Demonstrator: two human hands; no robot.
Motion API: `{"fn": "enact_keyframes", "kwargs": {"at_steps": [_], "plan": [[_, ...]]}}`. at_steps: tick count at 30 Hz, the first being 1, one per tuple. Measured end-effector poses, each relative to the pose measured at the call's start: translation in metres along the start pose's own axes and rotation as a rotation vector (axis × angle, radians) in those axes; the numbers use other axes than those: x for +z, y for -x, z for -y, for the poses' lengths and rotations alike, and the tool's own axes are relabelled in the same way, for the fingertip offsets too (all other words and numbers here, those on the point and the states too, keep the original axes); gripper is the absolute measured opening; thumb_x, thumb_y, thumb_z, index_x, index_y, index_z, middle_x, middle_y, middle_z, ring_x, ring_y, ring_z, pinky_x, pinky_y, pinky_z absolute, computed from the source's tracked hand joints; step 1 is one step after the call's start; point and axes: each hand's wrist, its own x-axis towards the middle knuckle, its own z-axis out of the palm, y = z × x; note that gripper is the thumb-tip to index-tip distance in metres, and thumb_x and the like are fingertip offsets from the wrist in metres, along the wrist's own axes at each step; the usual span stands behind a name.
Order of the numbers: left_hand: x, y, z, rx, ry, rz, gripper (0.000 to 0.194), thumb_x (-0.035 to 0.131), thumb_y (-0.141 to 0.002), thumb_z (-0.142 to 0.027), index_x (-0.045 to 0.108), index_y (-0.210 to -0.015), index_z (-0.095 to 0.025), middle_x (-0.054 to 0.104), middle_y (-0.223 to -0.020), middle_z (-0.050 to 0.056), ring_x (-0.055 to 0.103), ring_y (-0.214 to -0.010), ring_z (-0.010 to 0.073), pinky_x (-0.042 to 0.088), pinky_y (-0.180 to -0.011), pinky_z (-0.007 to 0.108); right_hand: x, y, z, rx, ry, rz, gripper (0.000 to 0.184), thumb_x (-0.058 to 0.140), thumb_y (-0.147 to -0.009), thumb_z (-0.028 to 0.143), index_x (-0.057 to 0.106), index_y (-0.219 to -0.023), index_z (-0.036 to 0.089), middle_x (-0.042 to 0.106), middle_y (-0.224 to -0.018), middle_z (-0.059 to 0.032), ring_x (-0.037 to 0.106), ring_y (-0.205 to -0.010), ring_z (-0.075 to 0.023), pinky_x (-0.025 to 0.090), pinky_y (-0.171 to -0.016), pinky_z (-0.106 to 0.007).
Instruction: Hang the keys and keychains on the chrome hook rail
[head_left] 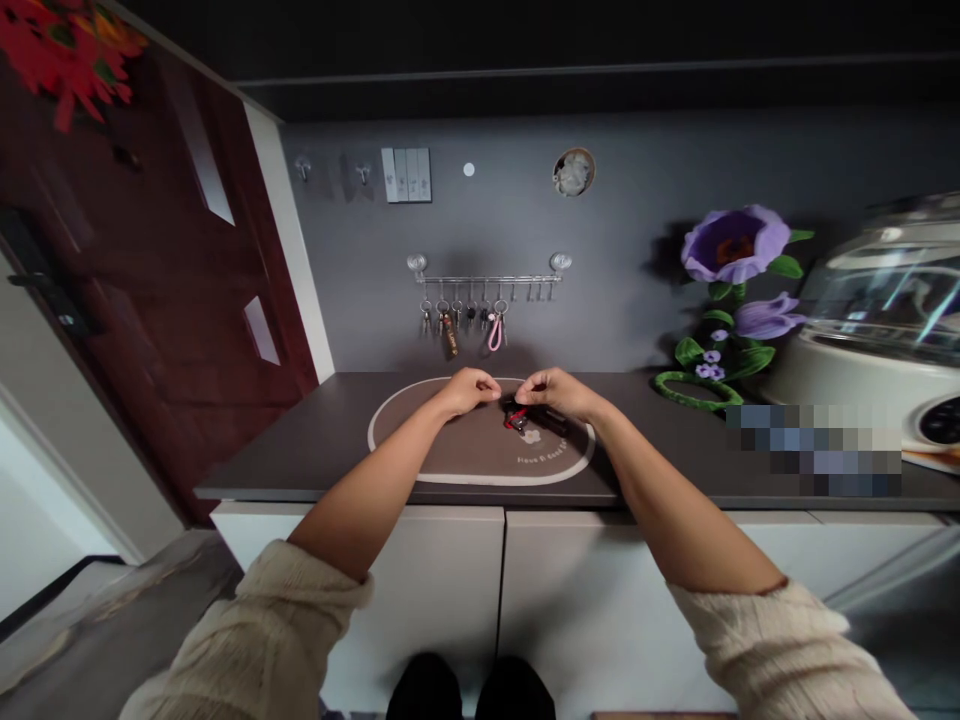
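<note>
Over the oval brown mat (450,445), my left hand (471,390) is closed, with thumb and fingertips pinched together. Whatever lies in that pinch is too small to make out. My right hand (556,392) faces it a short gap away, its fingers also closed, on a small black and red keychain (516,416) with a shiny metal part. The keychain hangs or rests just below the right fingertips, low over the mat. A dark elongated piece (553,420) shows under the right palm.
On the wall behind, a hook rail (487,279) carries several keys, a brown tag (450,335) and a pink loop (495,331). Purple fabric flowers (739,245) and a white appliance (847,380) stand on the counter (292,440) at right. A dark red door (172,260) is at left.
</note>
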Motion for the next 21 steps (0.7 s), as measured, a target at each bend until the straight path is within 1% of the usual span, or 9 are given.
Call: {"fn": "enact_keyframes", "kwargs": {"at_steps": [2, 4, 7, 9, 11, 16, 21], "plan": [[0.0007, 0.0004, 0.0012, 0.001, -0.003, 0.018, 0.015, 0.062, -0.056, -0.021, 0.061, -0.067, -0.011, 0.056, -0.057, 0.0, 0.045, -0.053, 0.0076, 0.034, -0.055, 0.022, -0.0017, 0.0024, -0.0045, 0.001, 0.078, 0.047, 0.032, 0.065, -0.053, 0.039, 0.062, -0.067, 0.011, 0.059, -0.062, -0.001, 0.048, -0.055, -0.0079, 0.036, -0.055, -0.021], [0.0015, 0.0012, 0.0012, 0.007, -0.002, 0.035, 0.015, 0.062, -0.056, -0.021, 0.061, -0.066, -0.011, 0.057, -0.058, 0.0, 0.045, -0.054, 0.0078, 0.034, -0.056, 0.022, -0.0028, 0.0042, -0.0062, -0.002, 0.158, 0.074, 0.034, 0.064, -0.053, 0.043, 0.062, -0.066, 0.011, 0.057, -0.058, 0.0002, 0.044, -0.05, -0.0061, 0.032, -0.05, -0.02], [0.0025, 0.0027, 0.0001, 0.006, 0.006, 0.049, 0.015, 0.063, -0.056, -0.021, 0.061, -0.067, -0.011, 0.057, -0.06, 0.001, 0.046, -0.056, 0.0081, 0.035, -0.058, 0.023, -0.0022, 0.0072, -0.0033, 0.012, 0.254, 0.104, 0.037, 0.062, -0.055, 0.046, 0.063, -0.065, 0.011, 0.051, -0.05, 0.0027, 0.036, -0.044, -0.0039, 0.026, -0.044, -0.019], [0.0032, 0.0035, -0.0003, 0.0, 0.012, 0.051, 0.016, 0.063, -0.056, -0.021, 0.061, -0.068, -0.011, 0.058, -0.06, 0.001, 0.046, -0.056, 0.0081, 0.035, -0.058, 0.023, -0.0009, 0.009, -0.0002, 0.036, 0.28, 0.124, 0.038, 0.061, -0.055, 0.047, 0.063, -0.066, 0.011, 0.047, -0.046, 0.0036, 0.034, -0.042, -0.0035, 0.024, -0.042, -0.019], [0.0039, 0.0038, -0.0002, -0.001, 0.02, 0.06, 0.015, 0.063, -0.056, -0.021, 0.061, -0.068, -0.011, 0.057, -0.06, 0.001, 0.046, -0.056, 0.0081, 0.035, -0.058, 0.023, 0.0005, 0.0099, 0.0016, 0.054, 0.269, 0.137, 0.037, 0.061, -0.056, 0.046, 0.063, -0.068, 0.011, 0.046, -0.045, 0.0038, 0.033, -0.041, -0.0036, 0.023, -0.041, -0.019], [0.0049, 0.004, 0.0011, -0.002, 0.045, 0.084, 0.016, 0.062, -0.057, -0.021, 0.061, -0.069, -0.011, 0.058, -0.062, 0.001, 0.047, -0.057, 0.0079, 0.035, -0.059, 0.023, 0.0015, 0.0092, 0.0, 0.062, 0.187, 0.149, 0.033, 0.062, -0.058, 0.042, 0.062, -0.069, 0.011, 0.052, -0.051, 0.0018, 0.036, -0.042, -0.0039, 0.025, -0.04, -0.018], [0.0042, 0.0042, 0.0007, 0.012, 0.057, 0.082, 0.02, 0.062, -0.059, -0.025, 0.062, -0.073, -0.011, 0.058, -0.063, 0.001, 0.046, -0.057, 0.0076, 0.034, -0.058, 0.023, 0.0018, 0.0088, -0.0003, 0.089, 0.097, 0.131, 0.036, 0.058, -0.061, 0.045, 0.06, -0.075, 0.012, 0.052, -0.051, 0.0022, 0.033, -0.038, -0.0032, 0.024, -0.038, -0.018]]}}
